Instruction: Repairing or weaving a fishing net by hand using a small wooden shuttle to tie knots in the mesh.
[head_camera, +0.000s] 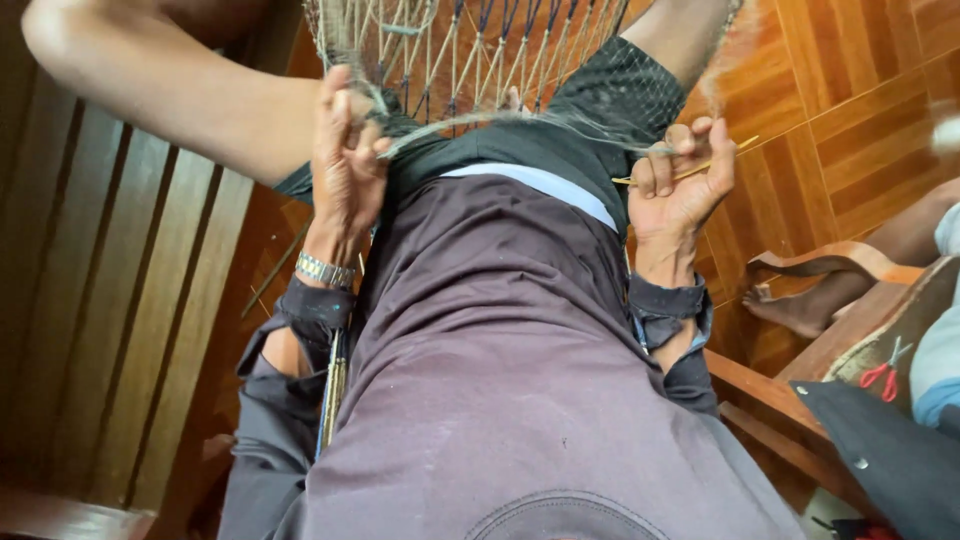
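My left hand (345, 160), with a metal watch on the wrist, is closed on a gathered bunch of fine fishing net (470, 60) that stretches up over my knees. My right hand (680, 175) pinches a thin yellow netting needle (700, 167) together with a taut strand of the net. The net's cords, some blue and some pale, fan out between my bare legs at the top of the view. My dark shirt and shorts fill the middle.
A wooden slatted bench (120, 300) runs along the left. At the right are a wooden chair arm (830, 262), another person's bare foot (790, 310), red-handled scissors (885, 372) and a dark cloth (890, 450). Wood-pattern floor (860, 100) lies beyond.
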